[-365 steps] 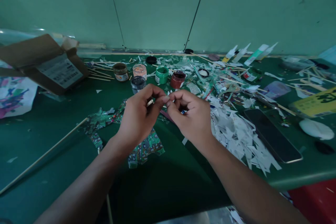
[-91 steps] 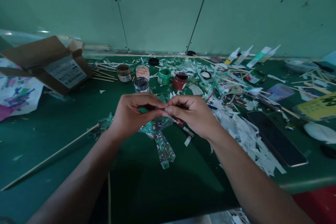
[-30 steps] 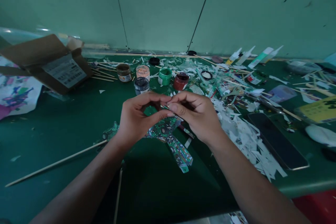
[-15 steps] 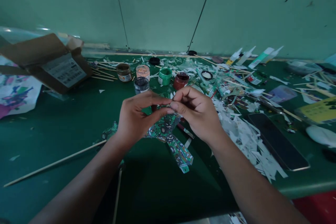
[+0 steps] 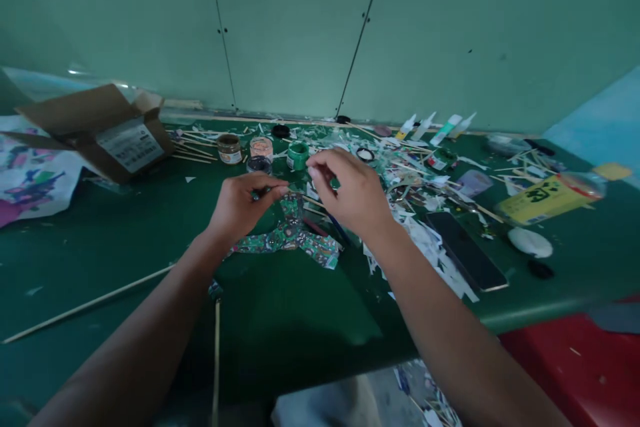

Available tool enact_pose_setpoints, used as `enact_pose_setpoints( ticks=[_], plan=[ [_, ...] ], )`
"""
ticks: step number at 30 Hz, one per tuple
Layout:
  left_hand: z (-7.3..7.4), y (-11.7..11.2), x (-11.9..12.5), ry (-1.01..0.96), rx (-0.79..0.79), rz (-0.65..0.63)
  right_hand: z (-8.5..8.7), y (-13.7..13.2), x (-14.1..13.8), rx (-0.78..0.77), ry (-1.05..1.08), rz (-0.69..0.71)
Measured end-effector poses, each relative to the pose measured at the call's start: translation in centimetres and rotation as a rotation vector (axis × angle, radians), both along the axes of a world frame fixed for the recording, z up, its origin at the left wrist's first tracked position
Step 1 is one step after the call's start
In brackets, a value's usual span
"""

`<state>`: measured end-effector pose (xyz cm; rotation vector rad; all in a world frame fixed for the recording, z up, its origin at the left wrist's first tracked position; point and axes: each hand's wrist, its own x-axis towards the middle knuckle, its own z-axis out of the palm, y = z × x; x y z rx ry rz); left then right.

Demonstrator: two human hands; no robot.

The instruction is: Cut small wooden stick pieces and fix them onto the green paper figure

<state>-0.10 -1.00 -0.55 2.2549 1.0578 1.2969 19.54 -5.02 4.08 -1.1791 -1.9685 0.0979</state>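
A flat green, branching cut-out (image 5: 280, 239) with a mottled circuit-like pattern lies on the green table below my hands. My left hand (image 5: 245, 207) is closed in a pinch just above the upper arm of the cut-out; whatever is between thumb and forefinger is too small to make out. To its right, my right hand (image 5: 353, 192) is raised with its fingers curled together, their tips near the green paint jar (image 5: 298, 156). What it holds, if anything, I cannot see. Between the hands, a thin wooden stick (image 5: 314, 201) slants beside the cut-out.
Open paint jars (image 5: 229, 149) stand behind my hands. A cardboard box (image 5: 120, 137) is at left. White paper scraps (image 5: 425, 253), a black phone (image 5: 467, 250), glue bottles (image 5: 445, 130) and a yellow-labelled bottle (image 5: 550, 199) are at right. Long sticks (image 5: 90, 303) lie at front left.
My hands, together at the fingertips before, are now apart, the right one drawn up and away. The view has turned right, showing more of the table's right end.
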Motion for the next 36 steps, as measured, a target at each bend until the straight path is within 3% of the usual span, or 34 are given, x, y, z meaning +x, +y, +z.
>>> enact_pose_setpoints(
  ticks=[3, 6, 8, 11, 14, 18, 23, 27, 30, 36],
  plan=[
    [-0.5, -0.2, 0.2, -0.020, -0.030, 0.048, 2.5, -1.1, 1.5, -0.163, 0.294, -0.002],
    [-0.8, -0.6, 0.6, -0.089, -0.105, 0.044, 2.5, -3.1, 6.2, -0.342, 0.426, -0.118],
    [-0.8, -0.7, 0.8, -0.124, -0.125, 0.021, 0.9, -5.0, 10.6, -0.318, 0.341, -0.302],
    [-0.9, -0.8, 0.9, -0.126, -0.106, -0.009, -2.9, -8.2, 16.8, -0.240, -0.022, -0.653],
    [-1.2, -0.6, 1.0, -0.100, -0.078, -0.033, -6.3, -10.7, 20.3, -0.235, -0.188, -0.697],
    [-1.5, -0.4, 1.0, -0.085, -0.079, -0.048, -8.2, -12.1, 21.0, -0.324, -0.160, -0.671],
    [-1.6, -0.2, 0.8, -0.043, -0.099, -0.039, -7.6, -12.4, 21.7, -0.406, -0.026, -0.674],
    [-1.9, 0.2, 0.6, -0.036, -0.102, -0.038, -7.2, -12.6, 23.0, -0.447, 0.127, -0.793],
    [-1.8, 0.1, 0.5, -0.032, -0.094, -0.037, -7.4, -12.9, 23.5, -0.515, 0.228, -0.880],
    [-0.9, -0.7, 0.6, 0.015, -0.147, -0.046, -8.0, -12.8, 23.2, -0.604, 0.362, -0.929]
  ],
)
